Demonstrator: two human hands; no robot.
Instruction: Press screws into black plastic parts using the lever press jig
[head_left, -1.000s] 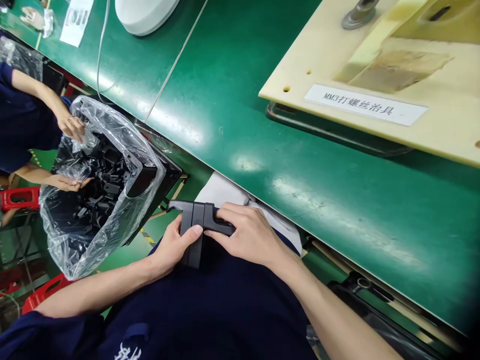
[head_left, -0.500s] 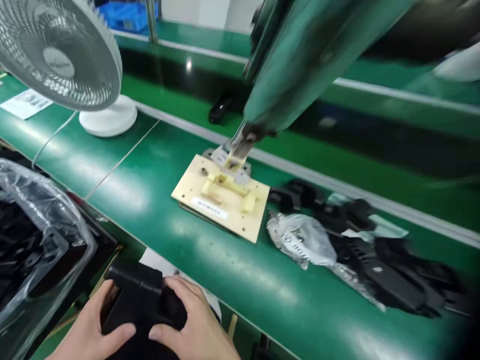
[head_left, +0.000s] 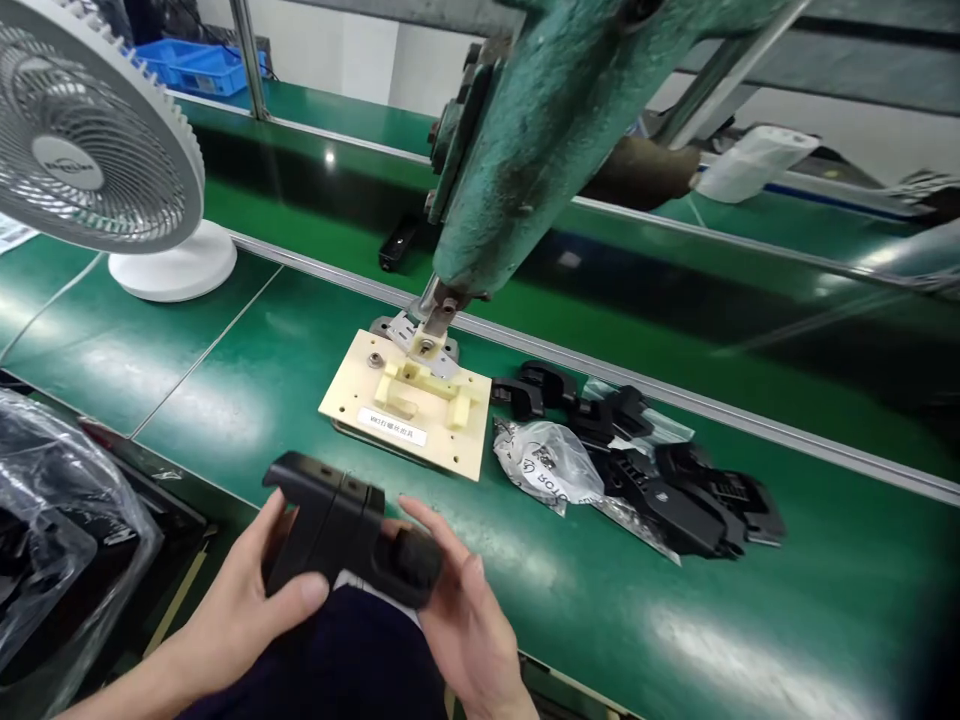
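I hold a black plastic housing (head_left: 326, 525) with a hooked left end and a rounded right end, tilted above the bench's front edge. My left hand (head_left: 262, 590) is closed round its left side, thumb across the near face. My right hand (head_left: 469, 610) supports the rounded end, its fingers partly hidden behind the part. Beyond my hands lies a cream fixture plate (head_left: 349, 390) with raised yellow blocks and a white label. The tip of a green machine arm (head_left: 517, 140) comes down over the plate's back edge, by a metal bracket (head_left: 401, 328).
On the green bench (head_left: 247, 400), right of the plate, lie several black plastic parts (head_left: 675, 505) and a clear bag of small pieces (head_left: 547, 465). A white fan (head_left: 176, 265) stands at left. Below it is a plastic-lined box (head_left: 67, 540) of black parts.
The black housing has been raised and turned, showing more of its length. My right hand has shifted from gripping its top to supporting its right end. The view has swung right.
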